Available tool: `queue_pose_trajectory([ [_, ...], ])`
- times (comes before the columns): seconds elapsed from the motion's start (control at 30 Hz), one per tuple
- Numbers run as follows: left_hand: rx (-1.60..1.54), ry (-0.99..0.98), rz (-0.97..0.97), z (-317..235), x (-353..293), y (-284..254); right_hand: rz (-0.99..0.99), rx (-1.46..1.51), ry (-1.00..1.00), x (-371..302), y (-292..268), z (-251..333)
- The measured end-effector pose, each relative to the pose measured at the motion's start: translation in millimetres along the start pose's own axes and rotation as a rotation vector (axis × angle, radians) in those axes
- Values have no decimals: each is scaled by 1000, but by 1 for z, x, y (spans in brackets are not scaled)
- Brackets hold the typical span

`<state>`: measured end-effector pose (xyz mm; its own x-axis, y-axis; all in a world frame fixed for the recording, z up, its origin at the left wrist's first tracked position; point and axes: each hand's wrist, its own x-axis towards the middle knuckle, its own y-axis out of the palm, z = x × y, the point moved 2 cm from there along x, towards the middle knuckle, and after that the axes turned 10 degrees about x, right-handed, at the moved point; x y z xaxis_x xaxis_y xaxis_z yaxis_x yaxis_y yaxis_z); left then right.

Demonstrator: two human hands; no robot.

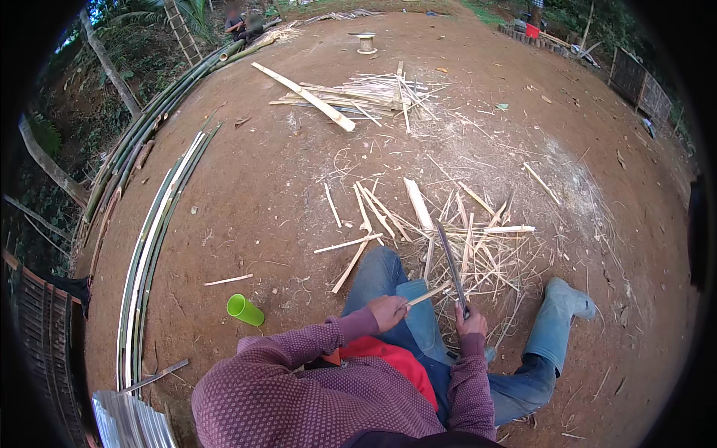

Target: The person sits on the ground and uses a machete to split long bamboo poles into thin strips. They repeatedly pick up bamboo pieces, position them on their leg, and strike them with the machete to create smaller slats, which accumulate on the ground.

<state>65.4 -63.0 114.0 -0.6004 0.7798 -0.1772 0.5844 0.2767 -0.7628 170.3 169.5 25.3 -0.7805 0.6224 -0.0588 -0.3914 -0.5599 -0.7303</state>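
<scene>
My left hand (pixel 388 312) is closed around one end of a short pale bamboo strip (pixel 430 293), which points right and slightly away over my knee. In my right hand (pixel 470 321) is the handle of a machete (pixel 450 260), its long dark blade pointing away from me and slightly left. The strip's far end lies close to the blade; whether they touch, I cannot tell. Beyond my legs, a loose heap of split bamboo pieces (pixel 478 250) covers the ground. A wider pale bamboo slat (pixel 418 204) lies at the heap's far side.
A lime-green cup (pixel 245 310) stands on the dirt to my left. Long split bamboo lengths (pixel 160 239) lie farther left, beside a corrugated metal sheet (pixel 134 422). More bamboo strips (pixel 351 97) are piled ahead, near a spool-shaped stand (pixel 366 43). A person (pixel 237 26) sits far off.
</scene>
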Motion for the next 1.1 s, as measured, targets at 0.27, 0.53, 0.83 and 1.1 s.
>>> queue_pose_trajectory([
  [0.27, -117, 29, -133, -8, -33, -43, -186, 247, 207, 23, -14, -25],
  [0.53, -933, -225, -70, 15, -6, -35, -174, 507, 98, 18, -10, -37],
  [0.83, -1046, -270, -93, 8, -9, -41, -141, 558, 3, 9, -12, -24],
  [1.1, -1439, -180, -378, -5, 13, -39, 56, 964, -63, -20, -1, 38],
])
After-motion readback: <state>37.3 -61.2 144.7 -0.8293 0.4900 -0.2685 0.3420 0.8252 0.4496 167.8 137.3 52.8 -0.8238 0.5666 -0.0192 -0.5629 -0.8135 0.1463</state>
